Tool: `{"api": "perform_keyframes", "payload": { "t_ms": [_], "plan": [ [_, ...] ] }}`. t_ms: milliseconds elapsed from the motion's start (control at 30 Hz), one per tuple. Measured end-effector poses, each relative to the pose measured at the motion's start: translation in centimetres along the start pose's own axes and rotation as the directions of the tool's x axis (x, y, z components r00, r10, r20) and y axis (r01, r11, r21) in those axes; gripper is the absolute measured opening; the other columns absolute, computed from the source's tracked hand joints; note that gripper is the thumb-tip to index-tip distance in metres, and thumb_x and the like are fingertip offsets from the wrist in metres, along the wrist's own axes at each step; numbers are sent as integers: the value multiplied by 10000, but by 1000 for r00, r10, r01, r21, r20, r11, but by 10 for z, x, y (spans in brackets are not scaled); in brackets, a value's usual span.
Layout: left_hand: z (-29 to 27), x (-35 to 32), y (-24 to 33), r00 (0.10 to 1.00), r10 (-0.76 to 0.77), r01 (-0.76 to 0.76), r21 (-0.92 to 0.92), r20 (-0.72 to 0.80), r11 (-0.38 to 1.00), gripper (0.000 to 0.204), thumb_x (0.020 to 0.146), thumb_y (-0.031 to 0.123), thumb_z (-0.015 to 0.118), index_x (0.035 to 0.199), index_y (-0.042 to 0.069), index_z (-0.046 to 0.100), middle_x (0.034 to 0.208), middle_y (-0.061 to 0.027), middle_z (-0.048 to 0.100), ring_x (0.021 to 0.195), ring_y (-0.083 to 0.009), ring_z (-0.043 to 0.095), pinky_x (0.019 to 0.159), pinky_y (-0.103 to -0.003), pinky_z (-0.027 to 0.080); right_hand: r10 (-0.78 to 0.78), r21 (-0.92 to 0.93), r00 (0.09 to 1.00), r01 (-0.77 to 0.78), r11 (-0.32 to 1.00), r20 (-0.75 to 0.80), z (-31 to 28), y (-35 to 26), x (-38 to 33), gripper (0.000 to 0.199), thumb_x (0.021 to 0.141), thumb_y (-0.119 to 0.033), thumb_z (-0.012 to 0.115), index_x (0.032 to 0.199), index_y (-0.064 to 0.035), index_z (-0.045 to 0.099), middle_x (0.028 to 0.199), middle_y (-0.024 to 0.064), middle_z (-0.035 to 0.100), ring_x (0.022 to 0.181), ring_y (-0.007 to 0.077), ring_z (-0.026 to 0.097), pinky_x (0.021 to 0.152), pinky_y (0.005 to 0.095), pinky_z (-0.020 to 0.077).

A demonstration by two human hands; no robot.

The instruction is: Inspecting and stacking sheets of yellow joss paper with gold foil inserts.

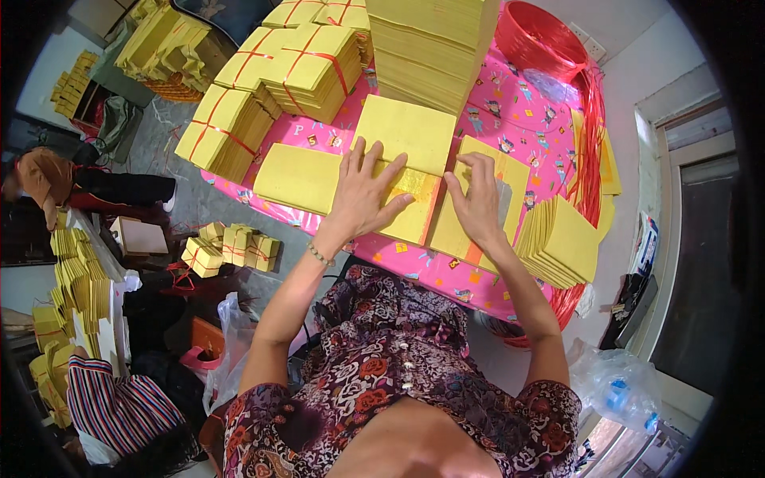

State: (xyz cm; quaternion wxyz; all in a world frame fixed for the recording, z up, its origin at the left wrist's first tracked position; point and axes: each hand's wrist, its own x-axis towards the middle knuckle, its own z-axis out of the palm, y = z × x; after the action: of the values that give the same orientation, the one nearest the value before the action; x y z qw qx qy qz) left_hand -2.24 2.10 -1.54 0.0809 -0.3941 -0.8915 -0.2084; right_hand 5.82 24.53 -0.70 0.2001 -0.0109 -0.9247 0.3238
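Note:
My left hand (365,191) lies with fingers spread on a yellow paper sheet (417,217) that has a shiny gold patch and an orange band. The fingertips reach the lower edge of a plain yellow paper (405,127) just beyond it. Beside it, my right hand (478,199) rests with bent, parted fingers on another yellow paper pile (514,171) bearing a silver patch and orange markings. Neither hand grips anything that I can see. A flat yellow paper stack (296,177) sits left of my left hand. Right of my right hand leans a fanned yellow stack (564,239).
A tall paper stack (422,60) rises at the back of the pink patterned tablecloth (390,253). Bundles tied with red strip (311,72) stand back left; a red ribbon coil (534,44) trails strands at right. More bundles (227,248) lie on the floor; people work at left.

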Motion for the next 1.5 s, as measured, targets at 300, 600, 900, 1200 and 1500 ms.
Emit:
{"api": "perform_keyframes", "payload": {
  "t_ms": [300,600,900,1200,1500],
  "plan": [
    [-2,2,0,1000,15,-14,-17,12,1000,660,933,578,550,1473,205,485,1455,-295,394,1388,-551,282,1151,-609,242,363,194,932,-357,914,9,21,-6,5,254,894,-264,739,894,-41,616,812,67,580,724,176,583,665,330,487],
    [-3,-1,0,999,8,-7,-20,49,1000,672,943,585,536,1512,240,440,1489,-311,360,1419,-557,232,1160,-614,223,446,321,894,-412,853,-38,27,-12,4,245,896,-234,739,877,-28,607,783,53,624,651,144,583,611,309,484],
    [-4,1,0,999,-1,1,5,49,1000,684,952,573,535,1539,250,398,1507,-290,338,1437,-522,222,1159,-582,237,363,370,911,-274,888,-195,33,-20,-12,209,885,-156,735,1024,-19,661,847,68,639,678,135,600,612,277,493],
    [-5,1,2,997,25,-28,44,68,999,635,960,554,532,1530,299,416,1511,-291,333,1439,-522,215,1155,-582,234,544,563,838,-467,682,38,42,6,4,229,920,-226,729,936,-2,683,770,51,702,662,101,639,615,267,500],
    [-7,1,4,996,18,-21,33,89,999,626,953,584,519,1517,328,433,1491,-306,356,1420,-559,224,1157,-608,228,594,394,798,-580,713,100,46,15,10,334,876,-338,737,868,-7,694,729,75,703,661,145,659,613,312,505]
  ]
}}
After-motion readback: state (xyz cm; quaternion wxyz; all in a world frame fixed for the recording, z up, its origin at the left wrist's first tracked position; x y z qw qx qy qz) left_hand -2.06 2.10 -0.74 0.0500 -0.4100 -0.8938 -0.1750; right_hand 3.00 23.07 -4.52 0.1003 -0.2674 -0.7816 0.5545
